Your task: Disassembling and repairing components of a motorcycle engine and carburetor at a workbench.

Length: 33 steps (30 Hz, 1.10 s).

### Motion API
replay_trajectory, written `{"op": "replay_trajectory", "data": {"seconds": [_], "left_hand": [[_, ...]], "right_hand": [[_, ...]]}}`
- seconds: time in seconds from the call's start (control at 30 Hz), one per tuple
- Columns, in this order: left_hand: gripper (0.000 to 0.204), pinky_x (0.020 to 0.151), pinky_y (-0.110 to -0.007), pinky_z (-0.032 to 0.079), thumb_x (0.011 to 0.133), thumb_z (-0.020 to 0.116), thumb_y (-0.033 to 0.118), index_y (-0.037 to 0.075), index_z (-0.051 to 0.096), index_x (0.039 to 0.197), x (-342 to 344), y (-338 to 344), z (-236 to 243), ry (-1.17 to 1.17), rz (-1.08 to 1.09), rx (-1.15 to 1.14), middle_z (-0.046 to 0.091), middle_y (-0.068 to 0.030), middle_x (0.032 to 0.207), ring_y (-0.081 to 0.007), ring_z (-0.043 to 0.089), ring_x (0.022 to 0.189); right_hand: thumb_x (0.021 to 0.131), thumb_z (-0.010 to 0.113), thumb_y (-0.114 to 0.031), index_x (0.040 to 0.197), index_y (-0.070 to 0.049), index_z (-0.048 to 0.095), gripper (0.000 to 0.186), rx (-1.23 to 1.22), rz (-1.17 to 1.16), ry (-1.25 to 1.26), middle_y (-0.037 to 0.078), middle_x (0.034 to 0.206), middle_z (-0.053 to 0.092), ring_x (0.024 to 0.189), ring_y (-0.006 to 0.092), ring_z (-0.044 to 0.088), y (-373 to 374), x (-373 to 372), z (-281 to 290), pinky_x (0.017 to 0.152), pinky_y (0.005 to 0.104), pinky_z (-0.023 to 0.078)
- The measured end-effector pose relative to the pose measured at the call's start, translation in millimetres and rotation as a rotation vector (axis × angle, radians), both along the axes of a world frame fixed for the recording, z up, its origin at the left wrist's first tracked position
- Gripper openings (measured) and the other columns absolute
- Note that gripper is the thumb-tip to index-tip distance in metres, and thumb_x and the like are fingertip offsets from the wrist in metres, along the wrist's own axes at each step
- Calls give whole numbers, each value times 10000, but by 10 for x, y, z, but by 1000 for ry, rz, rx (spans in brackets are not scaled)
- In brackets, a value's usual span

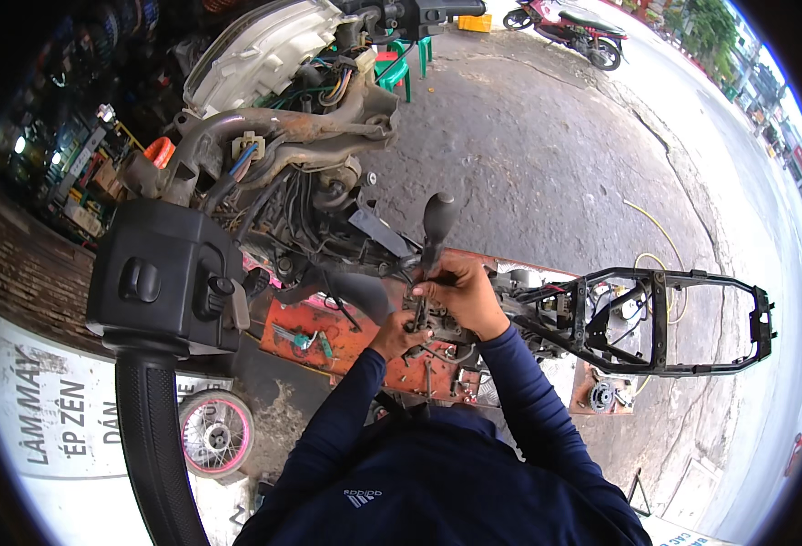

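Note:
A stripped motorcycle stands before me, its black tubular rear frame (659, 320) reaching to the right. My right hand (466, 293) is closed in a pinch at the middle of the frame, just below an upright dark rounded piece (437, 218). Lower and a little to the left, my left hand (397, 337) has its fingers bent together against the same metal parts. What either hand grips is too small and covered to make out. Another dark rounded piece (357, 291) sticks out left of my hands. Wires and cables (301, 214) run along the frame's front part.
A handlebar grip (151, 437) and switch housing (166, 278) loom at the near left. The headlight (260, 55) is beyond. Tools lie on a red bench (292, 332). A pink-rimmed wheel (216, 433) lies lower left; a parked motorbike (569, 32) stands far off.

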State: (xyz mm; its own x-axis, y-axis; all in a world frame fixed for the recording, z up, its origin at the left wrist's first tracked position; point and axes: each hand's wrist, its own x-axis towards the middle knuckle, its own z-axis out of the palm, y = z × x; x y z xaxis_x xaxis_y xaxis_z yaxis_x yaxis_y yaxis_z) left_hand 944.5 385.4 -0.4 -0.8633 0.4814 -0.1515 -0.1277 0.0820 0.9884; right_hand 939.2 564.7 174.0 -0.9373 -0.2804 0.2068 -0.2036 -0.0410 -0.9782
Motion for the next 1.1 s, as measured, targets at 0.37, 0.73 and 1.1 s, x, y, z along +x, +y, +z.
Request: {"op": "replay_trajectory", "data": {"seconds": [0.37, 0.73, 1.1], "left_hand": [[290, 576, -246, 435, 783, 760, 265, 5, 658, 862, -1, 1, -12, 28, 10, -21, 586, 7, 694, -77, 533, 628], [302, 623, -242, 460, 785, 763, 265, 10, 678, 921, 16, -15, 64, -75, -13, 33, 630, -6, 751, -76, 571, 674], [290, 639, -253, 493, 814, 703, 116, -29, 667, 1062, -16, -68, -24, -2, -36, -43, 652, -36, 805, -101, 610, 716]], "right_hand": [[860, 689, 13, 993, 41, 673, 136, -3, 38, -51, 8, 816, 650, 701, 55, 588, 35, -6, 30, 627, 221, 485], [858, 700, -3, 951, 34, 666, 106, -112, 36, -140, 3, 781, 642, 698, 37, 570, 23, -3, 105, 621, 212, 476], [848, 702, -3, 962, 29, 684, 120, -33, 103, -77, 17, 815, 636, 761, 64, 577, -1, 20, 222, 670, 246, 470]]}}
